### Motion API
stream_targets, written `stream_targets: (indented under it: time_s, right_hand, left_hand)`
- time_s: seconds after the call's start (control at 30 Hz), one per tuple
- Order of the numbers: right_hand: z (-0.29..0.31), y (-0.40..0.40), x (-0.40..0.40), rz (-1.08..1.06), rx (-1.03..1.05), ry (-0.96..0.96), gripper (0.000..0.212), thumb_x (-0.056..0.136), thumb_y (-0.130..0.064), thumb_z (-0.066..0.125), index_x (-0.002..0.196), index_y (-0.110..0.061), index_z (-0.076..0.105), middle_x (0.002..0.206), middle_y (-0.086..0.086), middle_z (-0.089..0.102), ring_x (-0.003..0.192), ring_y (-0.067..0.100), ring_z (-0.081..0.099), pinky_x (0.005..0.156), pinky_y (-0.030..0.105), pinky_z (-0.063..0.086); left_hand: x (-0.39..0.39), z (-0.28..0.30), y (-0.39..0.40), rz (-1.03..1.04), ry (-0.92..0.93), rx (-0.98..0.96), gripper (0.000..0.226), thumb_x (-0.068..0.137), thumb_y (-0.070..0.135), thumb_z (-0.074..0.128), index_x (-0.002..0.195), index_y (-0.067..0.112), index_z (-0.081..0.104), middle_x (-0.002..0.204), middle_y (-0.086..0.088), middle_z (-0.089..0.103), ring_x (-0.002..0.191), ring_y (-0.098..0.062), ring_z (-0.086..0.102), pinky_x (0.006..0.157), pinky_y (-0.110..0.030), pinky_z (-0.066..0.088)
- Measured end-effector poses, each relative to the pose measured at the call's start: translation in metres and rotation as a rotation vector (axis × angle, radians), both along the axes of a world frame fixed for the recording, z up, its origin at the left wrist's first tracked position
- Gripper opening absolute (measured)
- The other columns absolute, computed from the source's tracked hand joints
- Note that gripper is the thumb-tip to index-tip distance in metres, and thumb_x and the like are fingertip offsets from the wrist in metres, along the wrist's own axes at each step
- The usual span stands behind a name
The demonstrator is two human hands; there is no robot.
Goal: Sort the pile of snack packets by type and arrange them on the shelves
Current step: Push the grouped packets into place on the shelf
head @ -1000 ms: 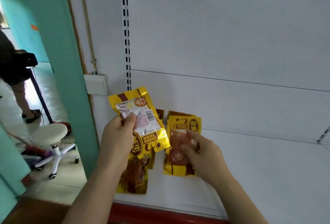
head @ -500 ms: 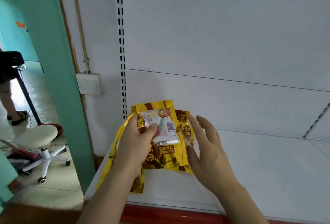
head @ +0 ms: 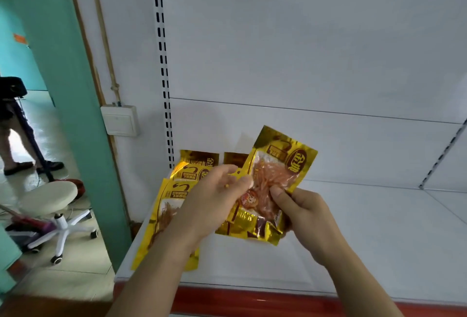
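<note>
A yellow foil snack packet [head: 278, 177] with a clear window of orange strips is held up above the white shelf [head: 366, 235], tilted to the right. My left hand [head: 214, 203] pinches its left edge and my right hand [head: 300, 208] pinches its lower right edge. Several matching yellow packets [head: 171, 205] lie flat on the shelf's left end, partly hidden under my left arm. Another yellow packet [head: 247, 225] lies below the held one.
The shelf's white back panel [head: 303, 64] and slotted upright [head: 161, 64] rise behind. A red strip [head: 252, 299] runs along the shelf's front edge. To the left are a teal wall [head: 63, 89], a wall switch [head: 120, 120], a white wheeled stool [head: 50, 205] and a person's legs [head: 15, 144].
The held packet has been turned over, from its printed back to its windowed front. My right hand, open beside it before, now pinches its lower right edge.
</note>
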State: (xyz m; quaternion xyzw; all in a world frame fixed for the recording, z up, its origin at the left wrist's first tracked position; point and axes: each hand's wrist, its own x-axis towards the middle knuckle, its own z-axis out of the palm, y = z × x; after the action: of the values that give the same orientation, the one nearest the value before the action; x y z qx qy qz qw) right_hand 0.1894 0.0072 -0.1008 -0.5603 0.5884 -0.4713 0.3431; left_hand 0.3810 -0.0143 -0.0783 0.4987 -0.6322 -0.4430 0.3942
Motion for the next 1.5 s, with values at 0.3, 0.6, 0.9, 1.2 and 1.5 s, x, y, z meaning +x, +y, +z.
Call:
stream_targets:
  time_s: [0.3,0.6,0.9,1.2,1.5]
  right_hand:
    - [-0.018,0.013,0.013,-0.087,-0.232,0.311,0.056,0.095,-0.029,0.065,0.14,-0.055,0.043,0.081,-0.012,0.07,0.062,0.009,0.064,0.058,0.019,0.05]
    - [-0.046,0.017,0.021,0.073,-0.021,0.966,0.064,0.087,-0.069,0.02,0.147,-0.049,0.032,0.15,-0.006,0.033,0.139,0.022,0.031,0.11,0.038,0.037]
    - [-0.038,0.026,0.028,0.174,0.13,1.004,0.073,0.086,-0.072,0.0,0.155,-0.049,0.002,0.168,-0.009,-0.007,0.155,0.019,-0.006,0.124,0.039,0.006]
    - [-0.027,0.054,-0.022,-0.2,-0.044,1.074,0.083,0.093,-0.072,0.01,0.158,-0.023,0.025,0.166,0.01,0.019,0.154,0.03,0.011,0.121,0.05,0.022]
    - [-0.008,0.158,-0.192,-0.374,0.096,1.061,0.083,0.088,-0.072,0.001,0.159,-0.029,0.0,0.168,0.004,-0.01,0.153,0.023,-0.016,0.124,0.044,0.001]
  left_hand:
    - [-0.016,-0.026,0.015,0.193,-0.397,-0.218,0.067,0.101,0.031,0.064,0.155,0.04,0.026,0.123,0.006,0.065,0.097,-0.011,0.067,0.072,-0.017,0.047]
    - [-0.003,-0.051,0.018,0.063,-1.04,-0.435,0.046,0.104,0.045,0.045,0.144,0.025,0.055,0.164,-0.005,0.031,0.155,-0.031,0.018,0.125,-0.048,0.021]
    - [0.001,-0.063,0.016,-0.068,-0.974,-0.437,0.05,0.11,0.04,0.026,0.16,0.03,0.029,0.167,0.009,0.026,0.157,-0.017,0.012,0.129,-0.043,0.006]
    - [-0.044,-0.048,0.032,0.038,-0.871,-0.561,0.058,0.105,0.05,0.039,0.153,0.017,0.045,0.155,-0.007,0.049,0.149,-0.03,0.037,0.122,-0.049,0.032]
    - [-0.227,-0.037,0.101,0.02,-0.808,-0.638,0.07,0.1,0.058,0.041,0.157,0.017,0.039,0.166,-0.01,0.033,0.157,-0.032,0.019,0.126,-0.051,0.019]
